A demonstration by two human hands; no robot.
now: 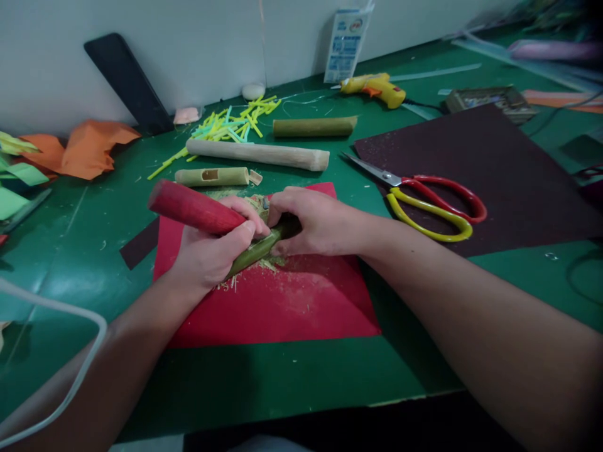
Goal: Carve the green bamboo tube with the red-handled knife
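My left hand (211,245) is closed around a tool with a thick red handle (195,207), which slants up to the left; its working end is hidden by the fingers. Beneath that hand lies a green bamboo tube (252,254), slanting across a red sheet (277,314). My right hand (311,223) grips the tube's far end between thumb and fingers. Pale shavings are scattered on the sheet around the tube. Just behind the hands is a short bamboo piece (230,176) with a rectangular opening, a small chip beside it.
Behind lie a pale stick (259,154), another bamboo tube (315,127) and yellow-green strips (230,125). Scissors (424,201) rest partly on a dark sheet (494,182) at right. A yellow glue gun (374,90) is farther back. A white cable (89,314) curves at lower left.
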